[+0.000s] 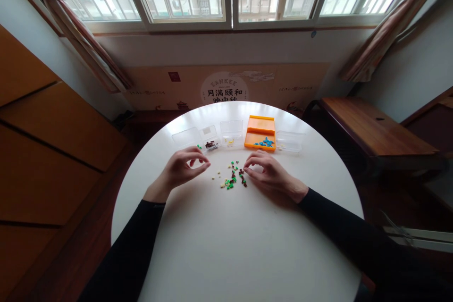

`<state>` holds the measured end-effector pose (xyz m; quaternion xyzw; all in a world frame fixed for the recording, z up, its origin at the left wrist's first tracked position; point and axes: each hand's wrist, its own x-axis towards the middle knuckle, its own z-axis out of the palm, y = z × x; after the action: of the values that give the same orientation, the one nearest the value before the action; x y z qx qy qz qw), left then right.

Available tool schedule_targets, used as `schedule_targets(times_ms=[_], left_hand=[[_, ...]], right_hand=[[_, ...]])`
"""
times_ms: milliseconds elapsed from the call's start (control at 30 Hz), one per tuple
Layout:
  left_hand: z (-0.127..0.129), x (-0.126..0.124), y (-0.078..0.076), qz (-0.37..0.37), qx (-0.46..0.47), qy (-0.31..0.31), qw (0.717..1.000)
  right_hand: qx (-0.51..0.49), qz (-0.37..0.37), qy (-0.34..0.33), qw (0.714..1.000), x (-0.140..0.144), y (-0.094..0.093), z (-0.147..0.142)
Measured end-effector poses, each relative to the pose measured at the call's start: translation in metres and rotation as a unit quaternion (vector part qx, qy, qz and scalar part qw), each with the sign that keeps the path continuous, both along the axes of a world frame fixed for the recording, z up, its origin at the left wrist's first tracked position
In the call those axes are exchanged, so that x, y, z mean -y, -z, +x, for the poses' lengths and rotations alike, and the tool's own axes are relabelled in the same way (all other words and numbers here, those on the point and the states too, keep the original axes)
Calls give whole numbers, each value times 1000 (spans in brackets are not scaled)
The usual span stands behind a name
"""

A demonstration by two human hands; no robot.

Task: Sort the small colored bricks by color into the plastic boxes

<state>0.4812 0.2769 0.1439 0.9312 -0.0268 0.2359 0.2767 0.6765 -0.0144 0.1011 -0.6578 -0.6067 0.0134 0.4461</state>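
A small scatter of tiny building-block pieces (230, 182) in green, brown and pale yellow lies on the white table between my hands. My left hand (186, 166) hovers to the left of it, thumb and forefinger curved towards each other with a slight gap, and nothing shows between them. On the other side, my right hand (266, 170) has its thumb and forefinger pinched together at the edge of the dark brown pieces (241, 172). Whatever sits between those fingertips is too small to make out.
Behind the pieces stand an open orange box (260, 124) with blue pieces (265, 142), a clear box (231, 128) with yellow pieces, another clear box (208, 133) with dark pieces, and a clear box (290, 141) at right. The round white table (226, 245) has a curved edge.
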Motion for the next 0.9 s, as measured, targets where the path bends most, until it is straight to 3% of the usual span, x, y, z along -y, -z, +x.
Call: schedule_targets(times_ms=[133,367,700,900], left_hand=[[-1,6,-5,-58,-104,87,989],[1,8,-1,-86,-167,115,975],[1,4,7,-64,-172,89,979],[18,33,18,-103,-53,41,992]], right_hand=[[-2,0,-1,1000,0,-2,-1],[-6,1,-2,1000,1,-3,-1],[-10,0,-3,1000,0,-1,0],[9,20,-13,1000,-2,-4,-3]])
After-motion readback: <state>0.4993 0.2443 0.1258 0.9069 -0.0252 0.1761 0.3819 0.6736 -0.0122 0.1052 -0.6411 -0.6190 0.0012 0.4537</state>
